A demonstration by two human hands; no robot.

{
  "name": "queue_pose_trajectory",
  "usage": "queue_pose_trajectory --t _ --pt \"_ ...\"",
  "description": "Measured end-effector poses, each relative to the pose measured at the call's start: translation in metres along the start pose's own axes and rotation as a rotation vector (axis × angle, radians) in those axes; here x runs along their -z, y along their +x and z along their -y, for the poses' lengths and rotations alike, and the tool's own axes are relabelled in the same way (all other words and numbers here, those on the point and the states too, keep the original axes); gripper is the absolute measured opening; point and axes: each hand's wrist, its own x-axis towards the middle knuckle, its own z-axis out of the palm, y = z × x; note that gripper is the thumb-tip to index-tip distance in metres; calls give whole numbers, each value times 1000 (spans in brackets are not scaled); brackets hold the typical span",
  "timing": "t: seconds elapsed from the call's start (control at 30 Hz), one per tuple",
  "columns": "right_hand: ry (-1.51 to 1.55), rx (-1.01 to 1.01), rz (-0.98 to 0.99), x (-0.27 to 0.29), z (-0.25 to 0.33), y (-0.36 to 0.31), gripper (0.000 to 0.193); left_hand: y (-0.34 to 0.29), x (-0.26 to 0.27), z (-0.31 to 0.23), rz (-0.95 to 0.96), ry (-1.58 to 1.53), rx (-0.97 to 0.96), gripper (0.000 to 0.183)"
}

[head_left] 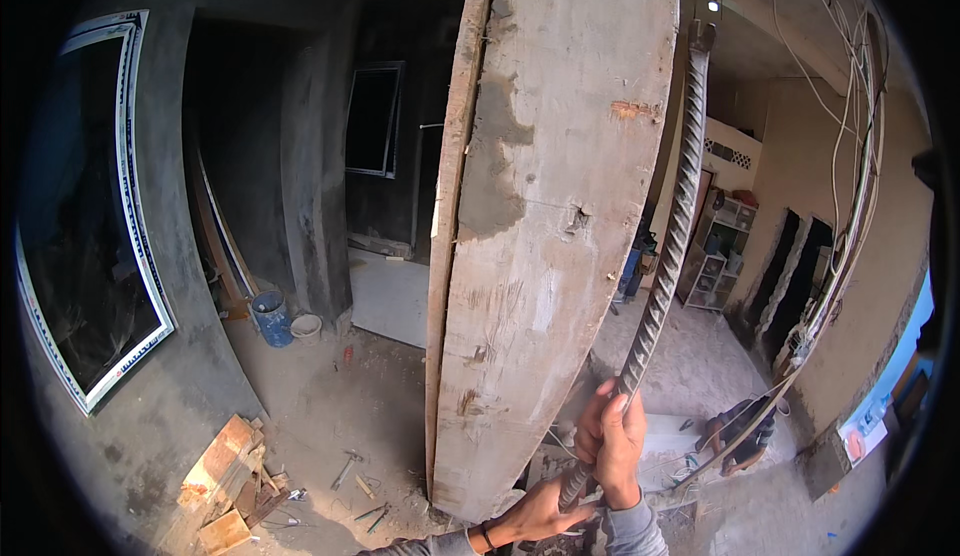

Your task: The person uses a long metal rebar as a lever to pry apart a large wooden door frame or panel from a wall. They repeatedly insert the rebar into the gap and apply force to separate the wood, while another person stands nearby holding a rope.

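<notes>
I have both hands — right hand (612,436), left hand (545,511) — clenched on the rebar (665,266), levering beside the plank (545,226); next needs firm footing.

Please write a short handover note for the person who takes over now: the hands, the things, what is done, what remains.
Right hand: closed around the ribbed steel bar, which stands upright beside the plank.
Left hand: grips the same bar lower down.
Wooden plank: upright, mortar-stained, its lower end near the floor.
Done: bar raised along the plank's right edge.
Left: cannot tell; keep both steady.
</notes>
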Motion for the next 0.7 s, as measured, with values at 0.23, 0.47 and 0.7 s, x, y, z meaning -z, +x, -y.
queue_pose_trajectory --t 0.23,0.47,0.7 --pt "-435 -173 70 8 104 20 34 113 128 -133 -268 -333 -592 90" --pt "-963 -173 127 -20 195 33 34 214 156 -244 -353 -1297 -503 51" --pt "-1854 -143 -283 -38 237 -76 58 245 188 -272 -297 -1521 -545 42"
